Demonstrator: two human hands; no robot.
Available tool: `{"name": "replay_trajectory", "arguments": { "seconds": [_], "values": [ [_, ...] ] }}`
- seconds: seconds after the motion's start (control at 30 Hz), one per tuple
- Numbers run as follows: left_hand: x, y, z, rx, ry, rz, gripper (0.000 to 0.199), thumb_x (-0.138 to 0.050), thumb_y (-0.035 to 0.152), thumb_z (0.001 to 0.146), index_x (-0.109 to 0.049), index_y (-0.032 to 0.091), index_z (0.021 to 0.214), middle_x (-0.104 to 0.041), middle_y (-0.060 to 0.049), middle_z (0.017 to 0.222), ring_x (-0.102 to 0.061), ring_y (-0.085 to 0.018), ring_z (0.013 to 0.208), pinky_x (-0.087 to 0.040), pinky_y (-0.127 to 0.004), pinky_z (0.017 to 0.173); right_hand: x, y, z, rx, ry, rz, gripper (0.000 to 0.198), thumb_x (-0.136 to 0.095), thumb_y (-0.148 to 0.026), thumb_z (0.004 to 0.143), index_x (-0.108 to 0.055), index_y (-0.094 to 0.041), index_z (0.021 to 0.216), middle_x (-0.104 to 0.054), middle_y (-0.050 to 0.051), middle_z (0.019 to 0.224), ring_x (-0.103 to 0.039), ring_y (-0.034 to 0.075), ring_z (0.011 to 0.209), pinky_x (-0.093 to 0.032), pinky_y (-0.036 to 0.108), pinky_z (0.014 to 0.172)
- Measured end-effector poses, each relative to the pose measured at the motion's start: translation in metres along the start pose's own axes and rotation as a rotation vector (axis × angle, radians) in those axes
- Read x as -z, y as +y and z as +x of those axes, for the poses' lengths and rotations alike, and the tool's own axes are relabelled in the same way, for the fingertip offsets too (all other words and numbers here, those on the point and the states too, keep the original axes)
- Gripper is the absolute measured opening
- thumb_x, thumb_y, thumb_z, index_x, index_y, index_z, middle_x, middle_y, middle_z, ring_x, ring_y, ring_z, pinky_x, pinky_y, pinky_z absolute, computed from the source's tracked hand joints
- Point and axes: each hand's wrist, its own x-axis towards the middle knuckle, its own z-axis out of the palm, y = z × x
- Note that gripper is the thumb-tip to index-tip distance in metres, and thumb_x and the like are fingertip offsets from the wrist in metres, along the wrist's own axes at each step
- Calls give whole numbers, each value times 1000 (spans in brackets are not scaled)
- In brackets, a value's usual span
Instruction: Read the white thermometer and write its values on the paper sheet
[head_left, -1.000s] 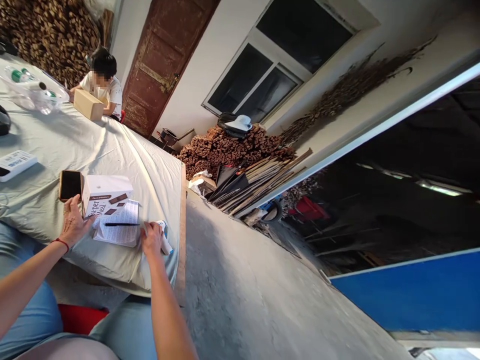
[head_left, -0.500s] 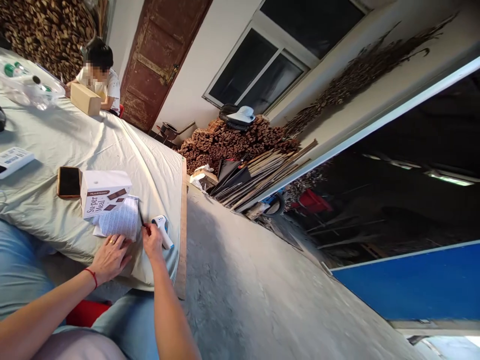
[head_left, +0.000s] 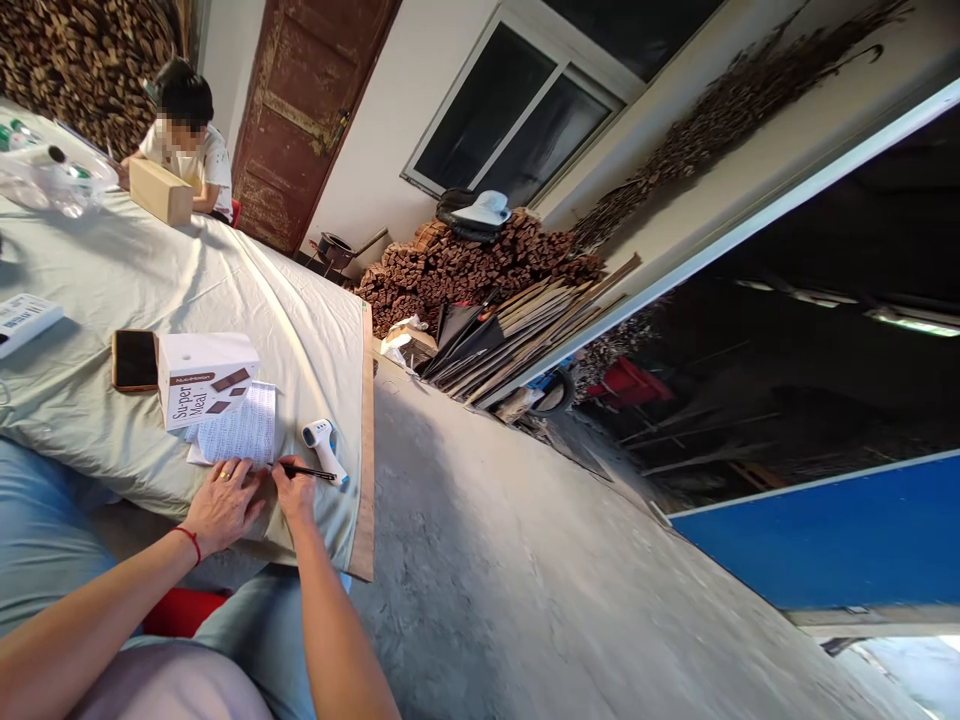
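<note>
My right hand [head_left: 294, 492] is closed on a black pen [head_left: 313, 471], whose tip end is at the lower right corner of a sheet covered in handwriting [head_left: 241, 425]. The pen's other end points right, toward a white handheld thermometer [head_left: 325, 450]. My left hand [head_left: 225, 505] lies with its fingers spread along the sheet's lower edge. A white "Su-per Meal" box [head_left: 206, 370] stands on the upper left part of the sheet. Beside the box lies a dark-screened phone [head_left: 135, 360].
The cloth-covered table [head_left: 255, 290] ends at a wooden edge just right of the thermometer. Across it a person [head_left: 187, 140] sits behind a cardboard box [head_left: 160, 192]. At the left are a white box [head_left: 28, 318] and a plastic container with bottles [head_left: 67, 185].
The pen has swung from pointing up along the sheet's right edge to lying nearly level, pointing right. My right hand has shifted slightly left and down; my left hand stays on the sheet.
</note>
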Motion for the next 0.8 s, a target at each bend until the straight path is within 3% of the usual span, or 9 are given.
{"name": "replay_trajectory", "arguments": {
  "seconds": [0.8],
  "values": [
    [-1, 0, -1, -18, -9, 50, 37, -51, 34, 89, -64, 20, 121, -60, -14, 120, -53, -30, 109, -42, -46, 97, -5, 12, -1, 34, 12, -54, 13, -55, -30, 77, -62, -21, 73, -68, 3, 69, -62, 19, 67, -49, 30, 68]
  ]
}}
